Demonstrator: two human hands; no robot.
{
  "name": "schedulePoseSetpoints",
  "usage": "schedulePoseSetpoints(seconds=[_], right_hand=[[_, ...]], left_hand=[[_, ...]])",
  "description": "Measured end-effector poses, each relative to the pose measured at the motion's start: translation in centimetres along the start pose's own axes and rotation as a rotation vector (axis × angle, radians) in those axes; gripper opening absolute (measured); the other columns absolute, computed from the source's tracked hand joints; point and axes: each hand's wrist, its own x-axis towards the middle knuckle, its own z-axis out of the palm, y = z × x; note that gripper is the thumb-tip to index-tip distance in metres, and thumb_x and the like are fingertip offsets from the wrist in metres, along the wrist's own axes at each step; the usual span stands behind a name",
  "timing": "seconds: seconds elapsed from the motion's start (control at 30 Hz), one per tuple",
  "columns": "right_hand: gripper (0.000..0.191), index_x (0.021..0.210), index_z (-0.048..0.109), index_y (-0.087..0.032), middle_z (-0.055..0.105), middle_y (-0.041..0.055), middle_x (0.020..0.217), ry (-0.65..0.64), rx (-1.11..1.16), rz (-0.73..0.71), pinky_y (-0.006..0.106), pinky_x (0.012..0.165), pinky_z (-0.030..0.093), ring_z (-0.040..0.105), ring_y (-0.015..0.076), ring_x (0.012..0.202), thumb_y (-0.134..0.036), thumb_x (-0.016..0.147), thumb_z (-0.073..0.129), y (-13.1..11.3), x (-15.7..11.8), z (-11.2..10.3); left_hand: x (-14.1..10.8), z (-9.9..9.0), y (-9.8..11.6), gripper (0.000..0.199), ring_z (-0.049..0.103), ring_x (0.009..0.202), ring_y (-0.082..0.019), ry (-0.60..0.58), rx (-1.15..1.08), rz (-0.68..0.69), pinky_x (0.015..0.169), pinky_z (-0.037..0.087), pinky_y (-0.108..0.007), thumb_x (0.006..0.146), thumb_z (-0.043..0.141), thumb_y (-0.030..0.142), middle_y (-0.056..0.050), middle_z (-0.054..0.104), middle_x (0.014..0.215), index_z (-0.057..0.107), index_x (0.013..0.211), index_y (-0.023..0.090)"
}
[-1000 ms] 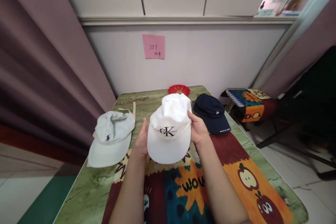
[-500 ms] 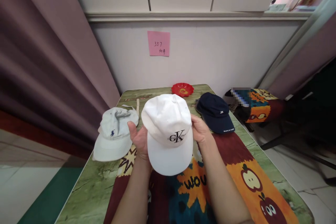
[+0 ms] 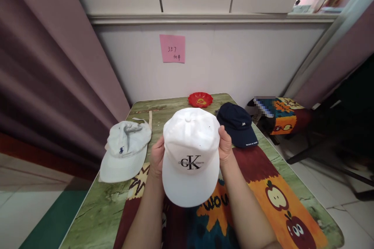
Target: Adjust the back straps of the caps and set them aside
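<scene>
Head view, white cap straightened, left hand curled

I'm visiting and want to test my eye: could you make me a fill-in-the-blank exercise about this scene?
The left hand and right hand hold a cap bearing the large black letters ____.
The pink note shows the number ____.
The wavy-edged dish near the wall is mostly ____.
Missing words: CK; 357; red.
</scene>
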Motion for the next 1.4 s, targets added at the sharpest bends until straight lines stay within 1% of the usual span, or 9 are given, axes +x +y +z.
schedulePoseSetpoints(seconds=[0.3,0.5,0.7,0.8,0.9,1.03,1.13,1.27,1.4], right_hand=[[0.050,0.121,0.063,-0.023,0.072,0.0072,0.116,-0.010,0.118,-0.004,0.052,0.112,0.039,0.056,0.0249,0.128,-0.056,0.092,0.040,-0.2,0.6,0.7],[0.041,0.111,0.066,-0.018,0.076,0.0075,0.102,0.135,0.101,0.077,0.047,0.103,0.048,0.065,0.0262,0.115,-0.046,0.091,0.044,-1.0,1.3,1.5],[0.021,0.091,0.069,-0.017,0.076,0.0018,0.079,0.361,-0.005,-0.086,0.035,0.085,0.057,0.072,0.0233,0.088,-0.025,0.078,0.054,-0.9,1.8,1.4],[0.016,0.082,0.068,-0.018,0.074,0.0007,0.073,0.382,-0.110,-0.142,0.031,0.076,0.056,0.070,0.0207,0.077,-0.020,0.072,0.055,-1.3,1.4,1.5],[0.012,0.081,0.066,-0.019,0.073,-0.0009,0.076,0.308,-0.268,-0.222,0.029,0.071,0.054,0.067,0.0192,0.075,-0.021,0.070,0.061,-1.8,0.7,1.8],[0.021,0.088,0.066,-0.021,0.072,-0.0026,0.085,0.249,-0.399,-0.364,0.028,0.076,0.052,0.065,0.0173,0.080,-0.024,0.068,0.071,-2.1,0.2,2.2],[0.028,0.095,0.066,-0.022,0.072,-0.0008,0.096,0.252,-0.470,-0.473,0.029,0.083,0.050,0.065,0.0175,0.088,-0.024,0.068,0.073,-1.9,0.4,1.9],[0.016,0.085,0.065,-0.020,0.071,0.0046,0.107,0.291,-0.694,-0.494,0.029,0.086,0.048,0.064,0.0196,0.097,-0.025,0.070,0.068,-1.3,1.2,0.3],[0.015,0.082,0.067,-0.017,0.073,0.0049,0.093,0.363,-1.090,-0.387,0.029,0.077,0.048,0.064,0.0196,0.085,-0.024,0.072,0.059,-1.1,1.5,-1.7]], left_hand=[[0.4,-0.6,-0.2,0.055,0.055,0.129,-0.028,-0.020,-0.085,-0.112,0.114,0.037,-0.043,0.097,0.039,0.050,-0.007,0.069,0.126,0.052,0.142,0.021],[0.8,-0.5,0.6,0.050,0.064,0.117,-0.028,0.201,-0.131,-0.119,0.109,0.043,-0.043,0.100,0.033,0.038,-0.010,0.075,0.110,0.056,0.137,0.014],[0.7,-0.8,1.4,0.040,0.072,0.098,-0.027,0.384,-0.011,-0.028,0.098,0.052,-0.041,0.095,0.039,0.022,-0.012,0.078,0.088,0.065,0.121,0.006],[0.4,-1.2,2.0,0.031,0.073,0.094,-0.024,0.403,0.087,0.084,0.094,0.054,-0.036,0.091,0.047,0.018,-0.010,0.077,0.084,0.069,0.109,0.007],[-0.1,-0.9,2.4,0.018,0.072,0.094,-0.020,0.359,0.209,0.282,0.091,0.054,-0.029,0.085,0.061,0.015,-0.008,0.077,0.091,0.071,0.098,0.011],[-1.0,0.5,2.4,0.018,0.067,0.104,-0.021,0.285,0.435,0.484,0.091,0.051,-0.027,0.079,0.074,0.023,-0.006,0.075,0.105,0.072,0.095,0.017],[-1.1,0.8,2.2,0.017,0.059,0.120,-0.023,0.294,0.659,0.613,0.097,0.046,-0.027,0.078,0.075,0.027,-0.007,0.068,0.123,0.072,0.093,0.019],[-0.3,-0.9,1.8,0.009,0.055,0.122,-0.025,0.347,0.955,0.610,0.090,0.047,-0.027,0.078,0.071,0.027,-0.009,0.062,0.132,0.072,0.082,0.019],[0.7,-3.3,1.3,0.014,0.060,0.109,-0.023,0.311,1.157,0.550,0.083,0.046,-0.027,0.083,0.062,0.028,-0.010,0.068,0.118,0.071,0.087,0.019]])
